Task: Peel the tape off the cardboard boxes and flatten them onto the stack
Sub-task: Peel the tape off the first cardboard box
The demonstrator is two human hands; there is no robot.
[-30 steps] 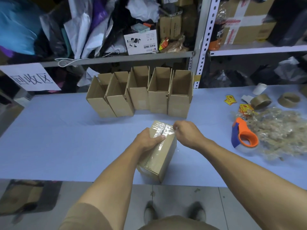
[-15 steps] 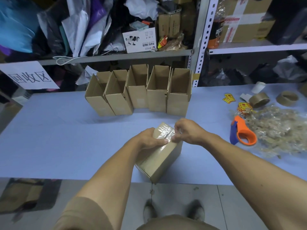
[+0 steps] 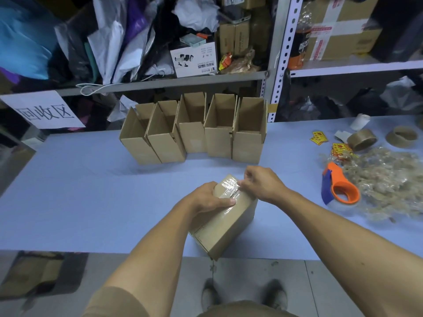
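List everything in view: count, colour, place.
taped box: 1, brown, table's near edge, in both hands
clear tape: on that box's top
open boxes: 5, brown, row at table's back
table: 1, light blue
tape dispenser: 1, orange and blue, right
peeled tape pile: 1, clear-tan, far right
tape rolls: 2, brown, back right
yellow stickers: few, back right
left hand: grips box
right hand: pinches tape

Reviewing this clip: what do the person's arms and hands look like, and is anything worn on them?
Both forearms are bare, and the left hand and right hand wear no gloves. No watch, rings or wristbands show. A short tan sleeve covers the left upper arm; the right arm's sleeve is out of view.
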